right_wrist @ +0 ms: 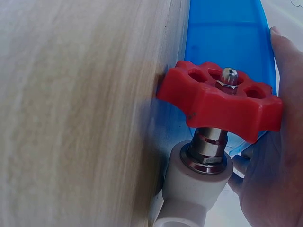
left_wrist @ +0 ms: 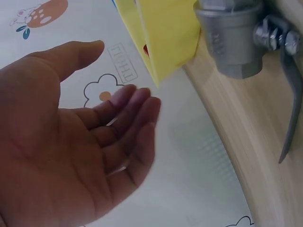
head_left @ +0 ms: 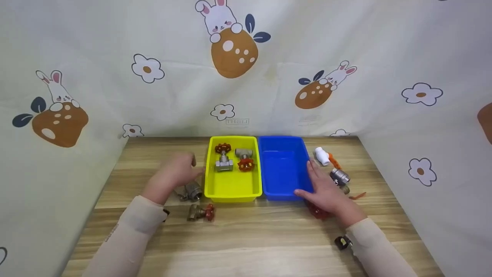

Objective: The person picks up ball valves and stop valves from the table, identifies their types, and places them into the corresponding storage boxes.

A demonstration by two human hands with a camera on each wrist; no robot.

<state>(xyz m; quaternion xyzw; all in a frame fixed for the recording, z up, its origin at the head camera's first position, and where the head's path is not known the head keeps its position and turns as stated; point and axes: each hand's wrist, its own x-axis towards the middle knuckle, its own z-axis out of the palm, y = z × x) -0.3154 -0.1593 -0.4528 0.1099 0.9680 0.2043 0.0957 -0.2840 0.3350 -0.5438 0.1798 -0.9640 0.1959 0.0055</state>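
Observation:
My left hand (head_left: pixel 173 175) hovers just left of the yellow bin (head_left: pixel 233 188), its fingers loosely bent with nothing in them. Under it lies a metal ball valve (head_left: pixel 193 191), whose grey lever (left_wrist: pixel 289 99) shows in the left wrist view. A gate valve with a red handwheel (head_left: pixel 198 212) lies nearer me. Two red-wheeled gate valves, one upright (head_left: pixel 224 163) in the picture and one reversed (head_left: pixel 245 157), lie inside the yellow bin. My right hand (head_left: pixel 324 190) rests against the blue bin (head_left: pixel 282 173), fingers extended along its right side. Close by is a white valve with a red handwheel (right_wrist: pixel 220 99).
Right of the blue bin lie a white plastic valve (head_left: pixel 322 156) with an orange handle and a metal valve (head_left: pixel 340 176). An orange-red lever (head_left: pixel 358 196) pokes out beyond my right hand. A patterned curtain (head_left: pixel 184 96) encloses the wooden table (head_left: pixel 261 246).

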